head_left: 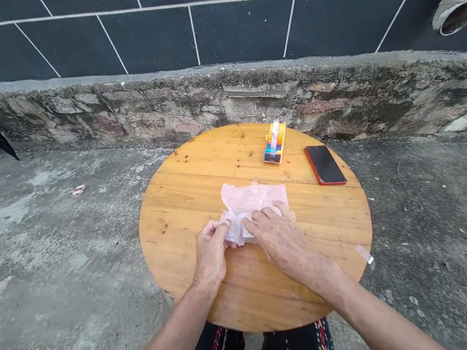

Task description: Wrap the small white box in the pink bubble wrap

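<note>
The left hand [210, 252] had its thumb and fingers pinched on the near-left corner of a thin, pale-pink, speckled sheet [251, 197] at the middle of a round, yellow-brown wooden table [168, 203]. The right hand [279, 236] lay across the sheet, fingers spread, pinching nothing visible; light, even pressure seemed best, since such flimsy material looked easily torn.

Sheet [251, 197] mid-table [169, 206], left hand [210, 252] at its left end, right hand [280, 235] on its right, tape dispenser [275, 142] far, phone [327, 165] right of dispenser, tape strip [365, 256] at near-right edge
</note>
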The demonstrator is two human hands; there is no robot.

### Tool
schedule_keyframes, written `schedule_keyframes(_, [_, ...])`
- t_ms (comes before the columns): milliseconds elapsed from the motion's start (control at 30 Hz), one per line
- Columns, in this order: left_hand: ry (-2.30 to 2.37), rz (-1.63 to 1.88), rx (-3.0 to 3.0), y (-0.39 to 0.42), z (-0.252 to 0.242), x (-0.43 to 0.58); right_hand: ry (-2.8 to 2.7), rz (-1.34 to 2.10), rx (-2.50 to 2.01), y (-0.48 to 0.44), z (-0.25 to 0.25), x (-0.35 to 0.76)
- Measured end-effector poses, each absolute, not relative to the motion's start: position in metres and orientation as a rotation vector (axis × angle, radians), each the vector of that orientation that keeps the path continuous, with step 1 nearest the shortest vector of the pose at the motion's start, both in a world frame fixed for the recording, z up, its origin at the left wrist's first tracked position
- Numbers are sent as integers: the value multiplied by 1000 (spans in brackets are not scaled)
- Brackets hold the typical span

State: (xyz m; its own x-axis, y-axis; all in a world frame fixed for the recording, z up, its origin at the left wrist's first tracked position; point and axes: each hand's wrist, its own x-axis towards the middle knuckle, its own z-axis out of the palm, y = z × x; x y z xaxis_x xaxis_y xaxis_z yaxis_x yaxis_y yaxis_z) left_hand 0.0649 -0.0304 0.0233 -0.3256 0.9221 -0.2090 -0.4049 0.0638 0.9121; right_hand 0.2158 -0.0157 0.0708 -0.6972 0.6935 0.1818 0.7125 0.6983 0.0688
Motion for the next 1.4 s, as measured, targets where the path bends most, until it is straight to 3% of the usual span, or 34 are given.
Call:
schedule_keyframes(533, [1126, 1436, 733, -23, 32, 64, -2936, -340, -1129, -4, 85, 197])
schedule_keyframes(1267, [1549, 1291, 1692, -29, 40, 85, -2630, -52, -1201, -4, 65, 222])
schedule_keyframes(1400, [1552, 1239, 1650, -29, 40, 81, -2604, 0, -1145, -1, 57, 225])
